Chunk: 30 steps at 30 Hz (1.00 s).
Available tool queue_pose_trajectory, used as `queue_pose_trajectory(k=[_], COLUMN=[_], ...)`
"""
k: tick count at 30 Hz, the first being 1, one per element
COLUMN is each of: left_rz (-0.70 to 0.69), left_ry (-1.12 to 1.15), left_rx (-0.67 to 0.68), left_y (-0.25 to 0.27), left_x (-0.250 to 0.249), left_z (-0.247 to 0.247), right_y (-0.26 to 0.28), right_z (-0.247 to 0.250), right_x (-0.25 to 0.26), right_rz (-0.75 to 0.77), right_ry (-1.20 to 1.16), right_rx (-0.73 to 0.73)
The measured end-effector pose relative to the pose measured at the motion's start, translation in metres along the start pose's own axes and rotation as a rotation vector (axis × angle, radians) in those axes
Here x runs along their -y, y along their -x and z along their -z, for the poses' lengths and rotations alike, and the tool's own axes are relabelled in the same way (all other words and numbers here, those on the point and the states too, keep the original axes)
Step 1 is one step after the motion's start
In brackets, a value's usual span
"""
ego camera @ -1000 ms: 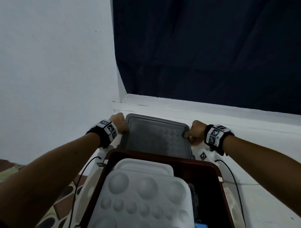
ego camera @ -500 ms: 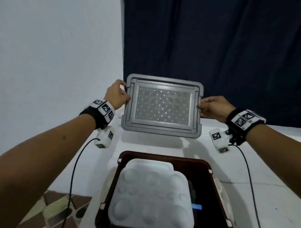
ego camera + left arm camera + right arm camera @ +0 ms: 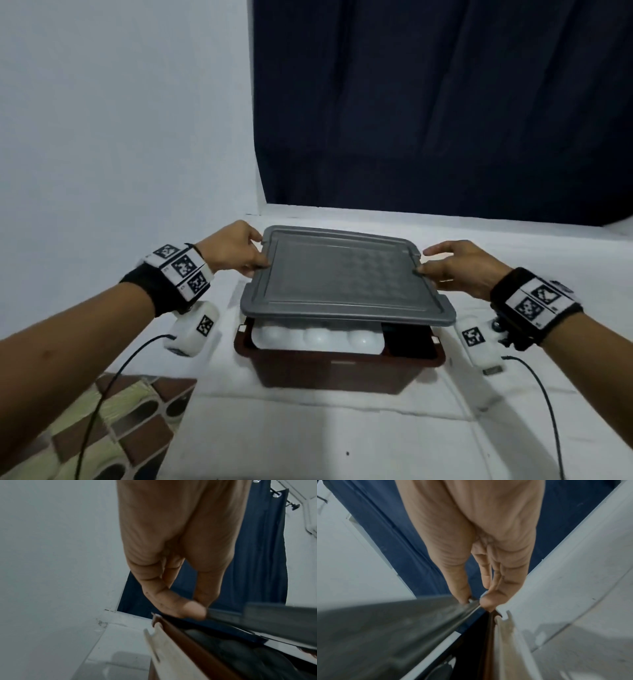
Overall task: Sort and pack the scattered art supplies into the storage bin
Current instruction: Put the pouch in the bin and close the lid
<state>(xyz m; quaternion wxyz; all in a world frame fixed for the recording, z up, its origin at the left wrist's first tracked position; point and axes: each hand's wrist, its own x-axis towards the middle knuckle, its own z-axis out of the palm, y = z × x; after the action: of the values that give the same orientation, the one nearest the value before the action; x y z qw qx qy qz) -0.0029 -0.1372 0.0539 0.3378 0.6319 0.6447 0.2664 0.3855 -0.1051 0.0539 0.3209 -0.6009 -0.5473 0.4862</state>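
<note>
A grey lid (image 3: 342, 277) hovers flat just above the brown storage bin (image 3: 339, 366), its front edge clear of the rim. My left hand (image 3: 255, 257) pinches the lid's left edge between thumb and fingers, and my right hand (image 3: 423, 263) pinches the right edge. A white paint palette (image 3: 315, 337) with round wells lies inside the bin, visible under the lid's front edge. In the left wrist view my left hand (image 3: 200, 609) grips the lid (image 3: 274, 620) above the bin's rim (image 3: 180, 634). In the right wrist view my right hand (image 3: 476, 601) pinches the lid (image 3: 393, 628).
The bin stands on a white table (image 3: 342, 428) near its left edge. A white wall (image 3: 120, 120) is at the left and a dark blue curtain (image 3: 445, 102) hangs behind. Patterned floor tiles (image 3: 102, 428) show at the lower left. White latch clips (image 3: 505, 642) hang at the bin's sides.
Both hands lifted the lid from the table behind the bin, held it tilted up, then brought it down flat over the bin.
</note>
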Motion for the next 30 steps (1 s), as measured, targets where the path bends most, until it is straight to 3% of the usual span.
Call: queue_pose_trajectory(k=[4, 15, 23, 30], left_rz=[0.058, 0.101, 0.155, 0.203], left_ry=[-0.088, -0.063, 0.039, -0.071], left_rx=[0.069, 0.041, 0.067, -0.020], left_y=[0.020, 0.041, 0.042, 0.032], left_x=[0.016, 0.022, 0.025, 0.023], left_z=[-0.020, -0.032, -0.030, -0.023], right_y=[0.020, 0.037, 0.037, 0.031], right_z=[-0.004, -0.009, -0.005, -0.008], right_x=[-0.023, -0.040, -0.045, -0.045], right_rz=[-0.023, 0.068, 0.043, 0.084], right_ry=[0.098, 0.329, 0.263, 0.347], right_rx=[0.006, -0.065, 0.024, 0.062])
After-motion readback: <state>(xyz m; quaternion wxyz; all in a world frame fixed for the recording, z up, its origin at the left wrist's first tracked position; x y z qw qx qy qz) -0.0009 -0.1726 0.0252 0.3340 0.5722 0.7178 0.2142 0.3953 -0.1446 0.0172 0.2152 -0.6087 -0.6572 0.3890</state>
